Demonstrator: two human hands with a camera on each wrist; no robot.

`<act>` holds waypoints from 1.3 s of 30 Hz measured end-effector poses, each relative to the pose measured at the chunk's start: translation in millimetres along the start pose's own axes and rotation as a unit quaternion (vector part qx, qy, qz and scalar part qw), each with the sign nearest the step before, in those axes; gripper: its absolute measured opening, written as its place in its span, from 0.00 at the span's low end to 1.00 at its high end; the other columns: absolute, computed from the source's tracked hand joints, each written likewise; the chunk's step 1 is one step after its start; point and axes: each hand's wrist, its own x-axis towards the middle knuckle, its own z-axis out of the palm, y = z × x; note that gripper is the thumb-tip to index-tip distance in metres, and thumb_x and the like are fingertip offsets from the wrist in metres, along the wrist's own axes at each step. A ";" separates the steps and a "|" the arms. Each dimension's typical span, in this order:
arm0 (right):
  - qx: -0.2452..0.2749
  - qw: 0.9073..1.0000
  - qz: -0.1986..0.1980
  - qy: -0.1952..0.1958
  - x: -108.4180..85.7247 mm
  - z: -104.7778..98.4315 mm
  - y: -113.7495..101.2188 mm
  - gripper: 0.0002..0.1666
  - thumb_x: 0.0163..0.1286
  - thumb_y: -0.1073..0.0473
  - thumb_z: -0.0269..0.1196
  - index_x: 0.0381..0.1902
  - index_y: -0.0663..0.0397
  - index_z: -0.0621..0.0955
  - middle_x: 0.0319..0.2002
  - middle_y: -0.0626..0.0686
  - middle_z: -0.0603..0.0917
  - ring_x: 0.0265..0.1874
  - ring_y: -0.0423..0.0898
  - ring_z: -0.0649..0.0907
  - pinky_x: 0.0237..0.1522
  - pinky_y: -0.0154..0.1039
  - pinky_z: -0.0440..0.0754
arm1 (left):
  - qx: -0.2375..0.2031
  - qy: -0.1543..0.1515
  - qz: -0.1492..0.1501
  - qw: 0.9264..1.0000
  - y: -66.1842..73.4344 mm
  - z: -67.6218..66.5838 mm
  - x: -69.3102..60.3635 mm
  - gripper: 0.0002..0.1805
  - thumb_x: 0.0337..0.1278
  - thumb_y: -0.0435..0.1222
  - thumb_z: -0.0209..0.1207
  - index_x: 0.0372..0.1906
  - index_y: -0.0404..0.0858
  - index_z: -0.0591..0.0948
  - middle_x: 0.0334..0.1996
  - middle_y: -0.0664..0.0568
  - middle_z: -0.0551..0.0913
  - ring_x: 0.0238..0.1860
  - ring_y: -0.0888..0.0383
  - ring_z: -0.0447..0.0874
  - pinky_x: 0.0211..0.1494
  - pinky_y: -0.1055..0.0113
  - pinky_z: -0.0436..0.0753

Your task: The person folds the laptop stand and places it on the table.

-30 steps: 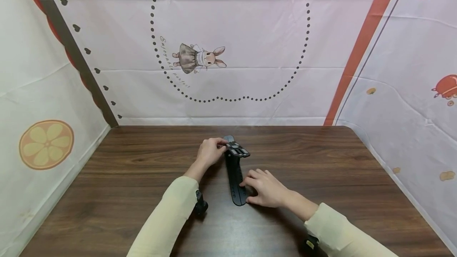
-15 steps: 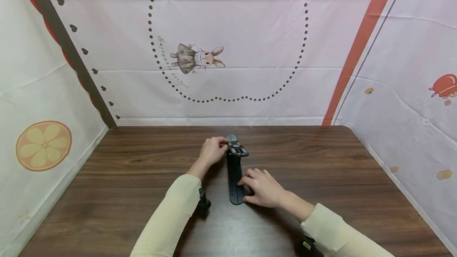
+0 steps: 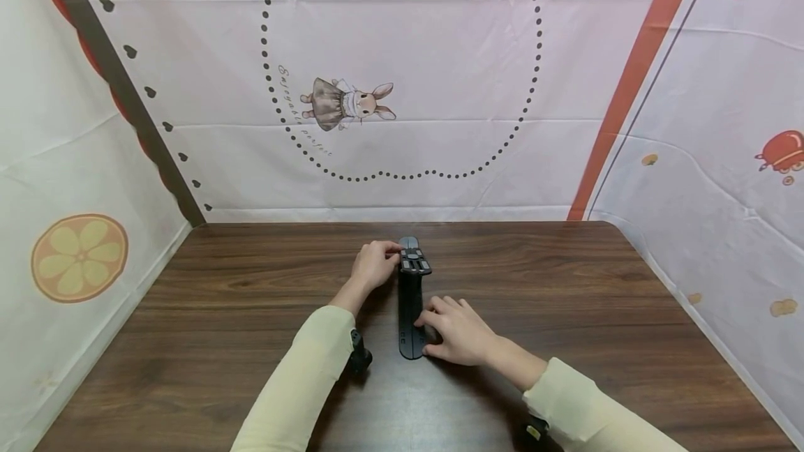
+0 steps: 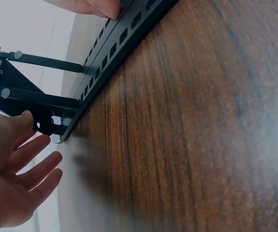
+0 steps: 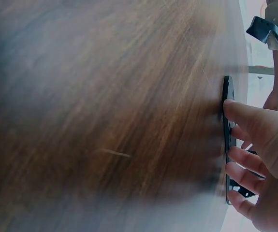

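A: White printed cloth (image 3: 440, 40) walls the space behind and on both sides; a rabbit in a skirt (image 3: 342, 103) lies sideways on the rear panel, an orange slice (image 3: 79, 258) is printed on the person's left; below runs a dark wood-grain table (image 3: 239, 340). Where is the item?

B: Mid-table, towards the far edge; a black folding stand (image 3: 411, 298), its long, round-ended base (image 3: 411, 349) flat on the wood and pointing away from the person; a small top plate (image 3: 415, 261) sits raised over the far part.

A: Construction?

B: By the left wrist view, rectangular slots (image 4: 112, 50) run along the base; two black bars (image 4: 47, 61) with silver rivets (image 4: 5, 93) join it to the upper section.

A: Left hand (image 3: 373, 265)?

B: Thumb and index finger pinch the raised section at its left edge; the other three fingers are spread and loosely bent.

A: Right hand (image 3: 461, 333)?

B: Spread, fingers relaxed; the thumb rests against the base's near right edge, the index fingertip touches the base a little farther along.

A: Attire?

B: Pale yellow sleeves (image 3: 298, 382); a small black device (image 3: 359, 356) at the left wrist, another (image 3: 534, 431) partly visible at the right.
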 end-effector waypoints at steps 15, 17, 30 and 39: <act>0.024 1.000 -0.009 -0.015 -0.9 -1.6 0.5 0.19 0.57 0.48 0.66 0.47 0.43 0.80 0.43 0.45 0.75 0.39 0.42 0.73 0.36 0.37 0.68 | -0.005 -0.014 0.012 1.000 -6.4 -0.8 -6.4 0.18 0.64 0.40 0.51 0.57 0.45 0.76 0.50 0.49 0.81 0.50 0.54 0.80 0.50 0.57 0.78; 0.032 0.999 -0.009 -0.024 -0.6 -2.3 2.5 0.19 0.59 0.48 0.65 0.48 0.44 0.80 0.43 0.45 0.76 0.41 0.43 0.74 0.36 0.37 0.69 | -0.010 -0.018 0.017 1.000 -7.5 -2.1 -8.6 0.18 0.63 0.41 0.52 0.58 0.44 0.76 0.50 0.50 0.81 0.50 0.55 0.80 0.50 0.57 0.78; 0.144 0.990 0.007 0.009 8.4 -7.5 21.2 0.14 0.62 0.61 0.62 0.46 0.55 0.79 0.43 0.50 0.81 0.40 0.44 0.81 0.41 0.38 0.79 | -0.054 0.010 0.043 0.998 -10.5 -9.2 -29.1 0.12 0.57 0.37 0.58 0.46 0.40 0.82 0.41 0.54 0.85 0.43 0.57 0.82 0.48 0.60 0.78; 0.192 0.976 0.073 0.075 19.4 -8.8 32.6 0.16 0.60 0.63 0.63 0.46 0.59 0.79 0.44 0.55 0.82 0.43 0.52 0.82 0.43 0.46 0.80 | -0.069 0.010 0.051 0.996 -8.7 -12.6 -42.0 0.10 0.56 0.38 0.60 0.43 0.41 0.83 0.39 0.55 0.85 0.41 0.59 0.82 0.46 0.61 0.79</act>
